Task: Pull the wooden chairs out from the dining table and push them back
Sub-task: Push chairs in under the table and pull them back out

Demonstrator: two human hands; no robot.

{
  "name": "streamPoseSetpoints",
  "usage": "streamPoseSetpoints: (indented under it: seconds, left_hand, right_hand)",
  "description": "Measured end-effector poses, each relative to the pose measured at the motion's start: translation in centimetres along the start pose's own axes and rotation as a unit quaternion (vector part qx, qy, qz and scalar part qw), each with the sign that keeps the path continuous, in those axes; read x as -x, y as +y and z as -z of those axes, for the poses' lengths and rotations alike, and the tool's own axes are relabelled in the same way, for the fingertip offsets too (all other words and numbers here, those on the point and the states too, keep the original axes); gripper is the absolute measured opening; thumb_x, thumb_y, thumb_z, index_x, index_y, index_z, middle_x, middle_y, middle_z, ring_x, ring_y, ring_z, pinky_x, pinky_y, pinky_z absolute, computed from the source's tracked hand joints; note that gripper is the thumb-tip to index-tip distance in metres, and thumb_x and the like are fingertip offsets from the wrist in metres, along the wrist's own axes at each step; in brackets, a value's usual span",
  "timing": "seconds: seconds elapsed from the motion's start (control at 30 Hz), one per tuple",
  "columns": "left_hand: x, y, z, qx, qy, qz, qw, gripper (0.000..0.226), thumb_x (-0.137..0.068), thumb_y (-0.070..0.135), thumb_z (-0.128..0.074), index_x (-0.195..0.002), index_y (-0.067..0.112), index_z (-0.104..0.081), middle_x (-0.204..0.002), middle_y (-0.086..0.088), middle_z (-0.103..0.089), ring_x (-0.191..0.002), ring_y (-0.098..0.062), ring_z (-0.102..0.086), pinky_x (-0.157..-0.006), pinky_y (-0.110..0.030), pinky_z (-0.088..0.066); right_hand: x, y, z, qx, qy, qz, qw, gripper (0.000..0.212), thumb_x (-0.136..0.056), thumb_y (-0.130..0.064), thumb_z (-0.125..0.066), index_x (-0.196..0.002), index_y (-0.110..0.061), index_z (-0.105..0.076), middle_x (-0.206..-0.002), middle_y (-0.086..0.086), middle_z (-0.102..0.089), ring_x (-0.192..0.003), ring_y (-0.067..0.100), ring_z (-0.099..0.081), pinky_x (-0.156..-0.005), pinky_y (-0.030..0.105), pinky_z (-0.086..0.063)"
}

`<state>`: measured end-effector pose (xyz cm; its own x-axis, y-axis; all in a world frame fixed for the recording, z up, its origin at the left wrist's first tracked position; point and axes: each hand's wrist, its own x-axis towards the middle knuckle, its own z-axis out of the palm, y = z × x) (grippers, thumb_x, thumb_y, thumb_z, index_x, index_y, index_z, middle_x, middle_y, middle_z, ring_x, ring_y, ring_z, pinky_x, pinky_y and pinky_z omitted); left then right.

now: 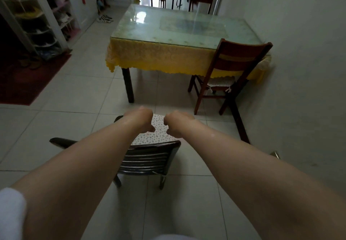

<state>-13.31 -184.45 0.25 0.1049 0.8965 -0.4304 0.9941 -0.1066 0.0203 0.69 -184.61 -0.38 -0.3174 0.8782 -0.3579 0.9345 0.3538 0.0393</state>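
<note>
Seen from the head camera, a person reaches both bare arms out over a dark wooden chair [148,157] that stands on the pale tiled floor [74,93], well clear of the worktop [168,31]. The left hand [145,120] and right hand [175,125] hang side by side above the chair's speckled seat cushion [159,131], fingers curled under into loose fists and closed on nothing that can be seen; the fingertips themselves are hidden beneath the knuckles. The forearms cover much of the chair's curved top rail, leaving only its left end and the glossy horizontal slats of the backrest in sight, and its front legs cannot be seen at all.

The worktop is a rectangular dining table under a sheet of glass that throws back window glare, over a yellow lace-edged cloth [159,58]; only one dark leg shows. A second, reddish-brown wooden chair [230,74] is tucked at the table's near right corner beside the white wall, its seat half lost under the cloth, a pale tied-on cushion just visible. At left, open shelves [37,20] of shoes sit in murky shadow, contents hard to make out. More chairs show through the far doorway, cut off by the frame's top edge
</note>
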Motion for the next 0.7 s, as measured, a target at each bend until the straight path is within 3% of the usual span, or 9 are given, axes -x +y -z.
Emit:
streamPoseSetpoints:
  seconds: [0.2,0.37,0.5,0.6,0.7]
  left_hand:
    - [-2.0,8.2,0.9,0.006,0.026,-0.013,1.000,0.046,-0.088,0.044,-0.069,-0.122,0.013,-0.065,-0.111,-0.004,-0.066,-0.085,-0.020,-0.061,-0.065,-0.030,-0.047]
    - [-3.8,14.7,1.0,0.001,0.022,-0.033,0.999,0.038,-0.088,0.042,-0.070,-0.110,0.012,-0.068,-0.093,-0.002,-0.062,-0.077,-0.020,-0.060,-0.065,-0.033,-0.048]
    - [-6.0,19.0,1.0,-0.005,0.017,-0.059,0.998,0.036,-0.088,0.039,-0.071,-0.110,0.012,-0.066,-0.108,-0.006,-0.063,-0.093,-0.024,-0.060,-0.077,-0.034,-0.052]
    - [-8.8,21.6,1.8,-0.004,0.020,-0.066,0.998,0.026,-0.089,0.036,-0.070,-0.085,0.011,-0.061,-0.104,-0.008,-0.063,-0.088,-0.024,-0.058,-0.076,-0.034,-0.050]
    - [-11.6,23.7,2.8,-0.009,0.028,-0.076,0.997,0.036,-0.089,0.034,-0.071,-0.068,0.014,-0.049,-0.089,-0.006,-0.062,-0.080,-0.023,-0.058,-0.071,-0.034,-0.050]
  right_hand:
    - [2.2,8.5,-0.5,0.008,0.018,-0.039,0.999,0.034,-0.091,-0.014,-0.058,-0.123,-0.021,-0.060,-0.116,0.003,-0.059,-0.093,0.024,-0.060,-0.059,0.031,-0.045]
    - [3.2,14.9,-1.5,0.016,0.025,-0.060,0.998,0.034,-0.090,-0.017,-0.058,-0.123,-0.021,-0.059,-0.114,0.004,-0.061,-0.092,0.024,-0.061,-0.068,0.034,-0.053]
    - [3.1,19.5,-2.5,-0.011,0.026,-0.082,0.996,0.035,-0.090,-0.017,-0.057,-0.124,-0.021,-0.058,-0.117,0.005,-0.061,-0.094,0.025,-0.062,-0.072,0.036,-0.055]
    - [2.4,22.8,-3.1,-0.023,0.019,-0.098,0.995,0.032,-0.090,-0.016,-0.058,-0.121,-0.021,-0.060,-0.112,0.004,-0.062,-0.090,0.023,-0.062,-0.072,0.036,-0.056]
    - [1.3,25.8,-3.1,-0.032,0.011,-0.114,0.993,0.032,-0.091,-0.016,-0.058,-0.123,-0.020,-0.058,-0.112,0.004,-0.061,-0.090,0.023,-0.061,-0.074,0.036,-0.055]
